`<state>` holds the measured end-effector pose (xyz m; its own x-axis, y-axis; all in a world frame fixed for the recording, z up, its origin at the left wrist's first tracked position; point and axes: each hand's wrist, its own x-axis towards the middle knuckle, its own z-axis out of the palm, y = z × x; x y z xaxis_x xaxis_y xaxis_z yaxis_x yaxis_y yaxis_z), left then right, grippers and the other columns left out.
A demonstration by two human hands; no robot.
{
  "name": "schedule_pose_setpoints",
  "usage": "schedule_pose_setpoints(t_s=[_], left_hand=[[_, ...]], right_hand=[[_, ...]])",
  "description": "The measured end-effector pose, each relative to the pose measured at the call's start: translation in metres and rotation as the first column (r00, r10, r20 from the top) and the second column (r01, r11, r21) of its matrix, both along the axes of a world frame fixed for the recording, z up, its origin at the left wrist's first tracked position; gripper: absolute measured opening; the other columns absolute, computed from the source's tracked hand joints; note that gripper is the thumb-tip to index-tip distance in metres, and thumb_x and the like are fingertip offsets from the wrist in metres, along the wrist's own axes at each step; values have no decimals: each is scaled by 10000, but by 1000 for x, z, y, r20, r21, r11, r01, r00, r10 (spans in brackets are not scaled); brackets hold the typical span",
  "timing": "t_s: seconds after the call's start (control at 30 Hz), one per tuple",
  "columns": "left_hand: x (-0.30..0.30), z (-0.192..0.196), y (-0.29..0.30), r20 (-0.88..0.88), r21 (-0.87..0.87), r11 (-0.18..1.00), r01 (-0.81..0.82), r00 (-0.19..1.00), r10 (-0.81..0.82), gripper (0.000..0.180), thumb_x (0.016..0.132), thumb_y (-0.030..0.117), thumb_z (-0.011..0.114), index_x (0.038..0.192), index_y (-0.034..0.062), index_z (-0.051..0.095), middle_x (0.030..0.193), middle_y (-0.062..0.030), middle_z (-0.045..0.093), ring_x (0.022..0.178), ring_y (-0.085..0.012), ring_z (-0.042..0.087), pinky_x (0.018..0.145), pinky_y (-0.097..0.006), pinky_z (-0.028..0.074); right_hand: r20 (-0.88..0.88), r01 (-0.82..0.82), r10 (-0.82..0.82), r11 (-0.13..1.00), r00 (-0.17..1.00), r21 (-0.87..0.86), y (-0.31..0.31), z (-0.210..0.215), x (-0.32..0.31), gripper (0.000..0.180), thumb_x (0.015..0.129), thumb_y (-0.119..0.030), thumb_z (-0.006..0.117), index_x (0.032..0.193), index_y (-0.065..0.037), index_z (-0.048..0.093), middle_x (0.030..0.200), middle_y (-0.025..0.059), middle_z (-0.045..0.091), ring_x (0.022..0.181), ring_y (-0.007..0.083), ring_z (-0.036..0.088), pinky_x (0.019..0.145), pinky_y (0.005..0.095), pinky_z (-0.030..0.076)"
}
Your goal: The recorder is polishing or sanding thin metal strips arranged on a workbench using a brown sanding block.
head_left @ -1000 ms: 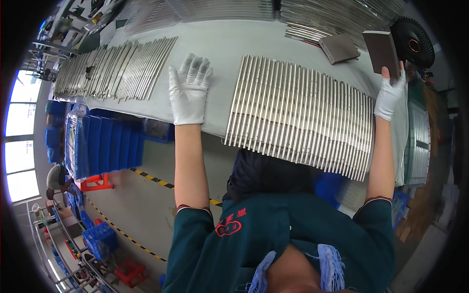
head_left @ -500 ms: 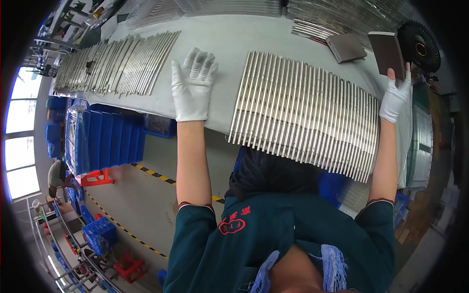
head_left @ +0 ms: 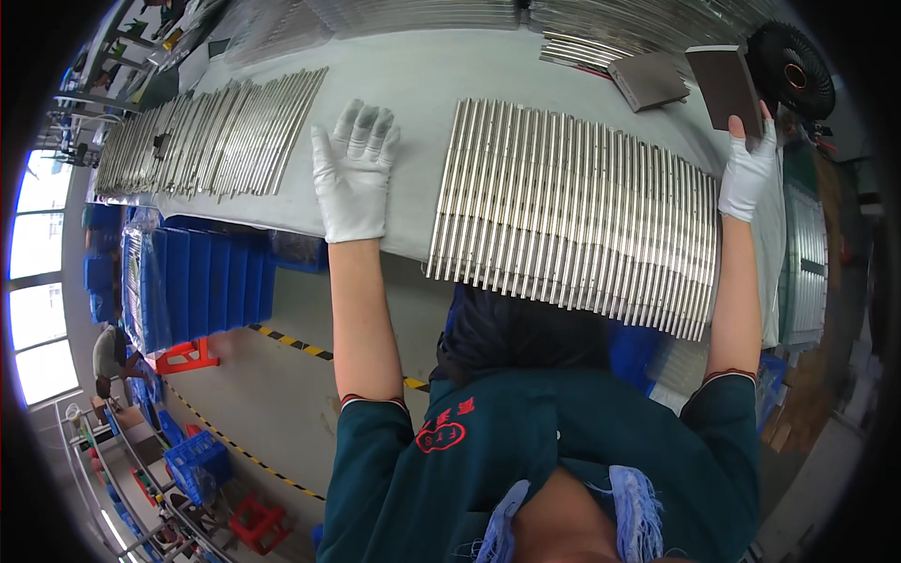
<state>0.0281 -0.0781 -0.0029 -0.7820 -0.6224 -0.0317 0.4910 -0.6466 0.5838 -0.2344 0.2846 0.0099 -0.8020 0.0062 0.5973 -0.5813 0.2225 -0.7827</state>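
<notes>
A wide row of shiny metal tubes [head_left: 572,216] lies side by side on the pale-covered table, between my hands. My left hand [head_left: 357,174], in a white glove, rests palm up to the left of the row, fingers spread and holding nothing. At the row's right side is my right hand [head_left: 749,178], in a white glove with bare thumb and fingertip. Its thumb and finger grip the lower end of a flat grey-brown block [head_left: 725,84], which is tilted upward. A similar grey-brown block [head_left: 648,80] lies on the table to its left.
A second row of thin metal tubes [head_left: 216,136] lies at the left, a small dark object [head_left: 161,144] on it. A black fan [head_left: 793,70] stands at the far right. Wrapped tubes [head_left: 413,14] lie along the back. Blue crates [head_left: 202,277] are stacked below the table's left edge.
The whole view has shifted slightly, mostly leftward. Both hands, the blocks and the tubes keep their places relative to one another.
</notes>
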Motion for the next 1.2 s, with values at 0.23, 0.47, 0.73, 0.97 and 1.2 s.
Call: schedule_pose_setpoints(t_s=[0.23, 0.47, 0.73, 0.97, 1.2], left_hand=[[2, -1, -4, 3, -7, 1000, -2, 1000, 2, 575, 983, 458, 454, 1284, -33, 467, 1185, -164, 558, 1163, -305, 540, 1005, -442, 478], [3, -4, -6, -12, -1, 1000, 23, 1000, -23, 576, 980, 455, 466, 1290, -30, 463, 1185, -161, 562, 1165, -305, 537, 1007, -445, 473], [1, -2, -5, -3, -10, 1000, 3, 1000, -3, 569, 974, 452, 484, 1280, -28, 474, 1180, -158, 559, 1157, -304, 539, 1012, -444, 468], [3, -5, -7, -93, 38, 998, 55, 994, -51, 520, 977, 385, 507, 1284, -33, 473, 1200, -166, 575, 1186, -304, 532, 1021, -457, 465], [-4, 2, 5, 5, 38, 999, -32, 999, 32, 531, 991, 395, 469, 1293, -42, 460, 1239, -187, 537, 1236, -327, 488, 1070, -454, 415]], right_hand=[[-45, -12, 12, 1000, 999, -10, 1, -5, -5, 530, 879, -189, 709, 1332, -39, 481, 1242, 98, 569, 1117, 173, 543, 998, 293, 405], [-54, -30, 29, 999, 998, -17, -1, -1, 0, 523, 878, -168, 709, 1330, -40, 479, 1229, 96, 573, 1104, 168, 550, 982, 288, 419], [-46, -43, 42, 999, 998, -27, 0, -2, -3, 528, 880, -162, 705, 1339, -47, 470, 1226, 83, 574, 1101, 166, 549, 980, 287, 422], [-19, -32, 33, 999, 999, 28, -1, 4, 0, 532, 881, -164, 704, 1336, -25, 466, 1241, 96, 567, 1120, 174, 547, 986, 291, 420], [130, -233, 238, 971, 963, -49, -9, 9, 13, 529, 878, -172, 707, 1325, -21, 470, 1266, 94, 548, 1162, 172, 522, 1008, 287, 400]])
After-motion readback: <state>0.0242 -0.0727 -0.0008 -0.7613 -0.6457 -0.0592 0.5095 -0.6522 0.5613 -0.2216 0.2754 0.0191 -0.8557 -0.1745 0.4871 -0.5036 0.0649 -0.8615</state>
